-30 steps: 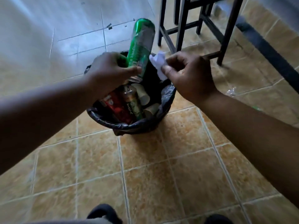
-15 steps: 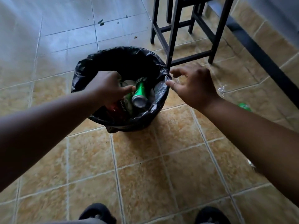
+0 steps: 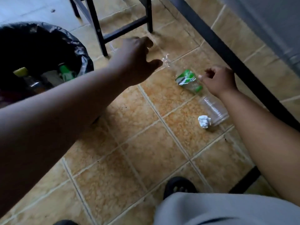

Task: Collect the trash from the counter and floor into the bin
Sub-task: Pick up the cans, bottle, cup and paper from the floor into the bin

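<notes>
A clear plastic bottle (image 3: 186, 78) with a green label lies on the tan floor tiles. My right hand (image 3: 217, 82) hovers just right of it, fingers curled, holding nothing. My left hand (image 3: 138, 60) reaches out above the floor left of the bottle's neck, fingers spread and empty. A clear plastic cup (image 3: 214, 111) lies on its side nearer me, with a crumpled white paper ball (image 3: 204, 121) touching its rim. The bin (image 3: 78, 46) with a black liner stands at the far left, holding cans and bottles.
Black stool legs (image 3: 100, 30) stand behind my left hand. A dark counter base rail (image 3: 243, 65) runs diagonally along the right. My sandalled foot (image 3: 178, 185) and grey shorts (image 3: 219, 208) are at the bottom.
The green can and the white paper left my hands and went into the bin. My view and both hands then swung right, toward the bottle on the floor.
</notes>
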The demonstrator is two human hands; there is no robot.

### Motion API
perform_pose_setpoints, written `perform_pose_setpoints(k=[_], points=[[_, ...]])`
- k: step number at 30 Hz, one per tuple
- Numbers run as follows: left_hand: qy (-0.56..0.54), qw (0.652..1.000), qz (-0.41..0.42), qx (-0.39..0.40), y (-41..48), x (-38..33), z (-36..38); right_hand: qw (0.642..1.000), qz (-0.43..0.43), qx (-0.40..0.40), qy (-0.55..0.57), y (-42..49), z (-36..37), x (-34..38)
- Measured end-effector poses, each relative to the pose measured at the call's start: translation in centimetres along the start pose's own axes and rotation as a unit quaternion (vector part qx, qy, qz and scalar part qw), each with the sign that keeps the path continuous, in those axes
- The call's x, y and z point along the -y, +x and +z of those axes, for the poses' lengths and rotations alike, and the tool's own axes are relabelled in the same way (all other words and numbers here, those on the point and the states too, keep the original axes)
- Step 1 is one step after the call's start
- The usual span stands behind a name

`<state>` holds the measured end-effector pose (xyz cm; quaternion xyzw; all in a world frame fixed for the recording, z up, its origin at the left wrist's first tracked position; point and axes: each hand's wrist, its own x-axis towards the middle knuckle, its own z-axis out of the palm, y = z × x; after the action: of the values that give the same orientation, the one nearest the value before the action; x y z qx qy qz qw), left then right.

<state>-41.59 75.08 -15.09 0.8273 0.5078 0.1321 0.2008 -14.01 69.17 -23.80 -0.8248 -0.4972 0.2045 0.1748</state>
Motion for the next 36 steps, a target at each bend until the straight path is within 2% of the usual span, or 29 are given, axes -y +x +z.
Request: perform_pose_setpoints(k=[3, 7, 10, 14, 18, 22, 26, 31, 36], points=[[0.01, 0.997, 0.002, 0.083, 2.2, -1.6, 5.7, 0.997, 0.044, 0.018, -0.064, -1.4, 0.8, -4.6], [0.061, 0.984, 0.0, 0.165, 5.0, -2.1, 11.8, 0.977, 0.032, 0.118, -0.174, -3.9, 1.9, -8.3], [0.102, 0.977, 0.027, 0.184, 7.4, -2.0, 15.1, 0.95, -0.002, 0.165, -0.266, -5.5, 2.4, -9.5], [0.153, 0.968, 0.087, 0.178, 10.7, -2.0, 18.1, 0.934, -0.014, 0.15, -0.323, -6.4, 3.8, -10.7], [0.223, 0.944, 0.155, 0.188, 13.2, -2.1, 19.7, 0.942, -0.03, 0.11, -0.317, -6.7, 4.5, -11.1], [0.294, 0.92, 0.144, 0.213, 13.4, -0.9, 20.3, 0.951, -0.028, 0.098, -0.291, -6.4, 4.7, -11.3], [0.321, 0.921, 0.116, 0.188, 12.0, 0.9, 19.5, 0.957, -0.017, 0.094, -0.274, -6.1, 4.8, -10.8], [0.294, 0.936, 0.083, 0.173, 9.9, 2.5, 19.4, 0.969, -0.008, 0.072, -0.238, -5.2, 4.7, -9.7], [0.281, 0.938, 0.034, 0.199, 8.1, 3.1, 18.1, 0.978, -0.02, 0.053, -0.202, -3.8, 4.9, -7.5]])
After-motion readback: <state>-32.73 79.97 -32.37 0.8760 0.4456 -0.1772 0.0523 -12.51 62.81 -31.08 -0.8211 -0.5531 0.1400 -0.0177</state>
